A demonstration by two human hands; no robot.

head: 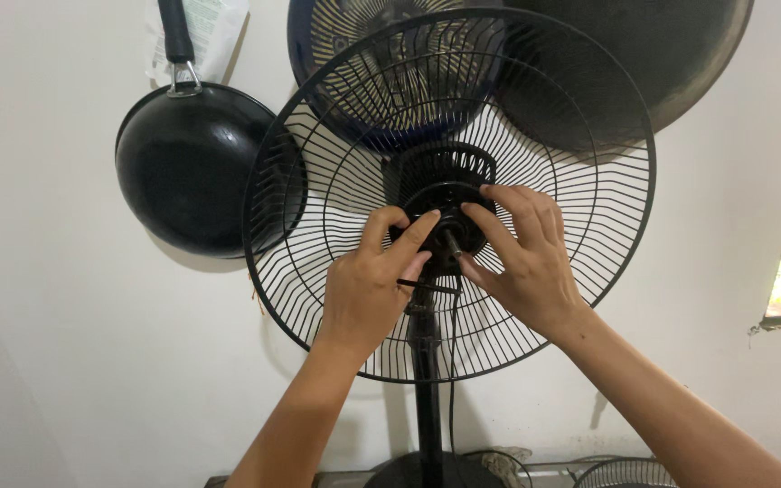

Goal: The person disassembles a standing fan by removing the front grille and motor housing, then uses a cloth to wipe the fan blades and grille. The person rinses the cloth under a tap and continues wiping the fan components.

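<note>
Left hand (368, 285) and right hand (526, 258) both pinch black ring nut (440, 226) at grille (580, 181) centre, fingertips curled around its rim, palms off wire. Shaft (453, 242) pokes out between them.

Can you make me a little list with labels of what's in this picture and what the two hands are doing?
Main thing: round black wire fan guard on a black stand pole
Left hand: fingers on the black round hub ring at the guard's centre
Right hand: fingers on the same ring, opposite side
Centre: thin metal shaft pokes out between the hands
Wall: black round frying pan hangs at left
Bottom right: another wire guard, partly seen
</note>
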